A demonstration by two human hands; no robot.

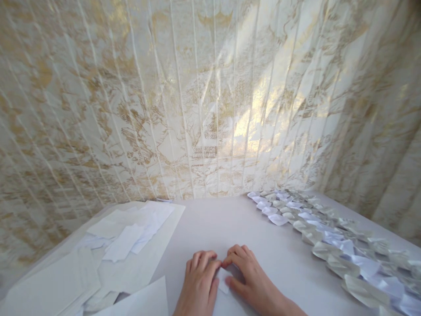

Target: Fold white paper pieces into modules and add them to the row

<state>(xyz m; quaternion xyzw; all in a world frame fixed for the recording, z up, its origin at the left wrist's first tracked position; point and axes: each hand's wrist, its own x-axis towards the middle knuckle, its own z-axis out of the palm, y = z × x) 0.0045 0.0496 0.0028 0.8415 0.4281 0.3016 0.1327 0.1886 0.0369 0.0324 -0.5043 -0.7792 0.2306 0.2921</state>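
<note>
A small white folded piece of paper (pixel 223 281) lies on the table between my hands, near the front edge of the view. My left hand (pixel 199 281) grips its left side, thumb and forefinger at the edge and the other fingers curled. From the right, my right hand (pixel 250 277) has its thumb on the paper and its forefinger bent to the top corner. Both forefingers come together at that corner, so part of the paper is hidden.
Loose white paper sheets (pixel 123 243) and a stack of paper (pixel 55 283) lie on the left. Rows of folded paper pieces (pixel 332 259), white and greyish, cover the right side of the table (pixel 210 224). A patterned gold and white curtain (pixel 184 101) hangs behind.
</note>
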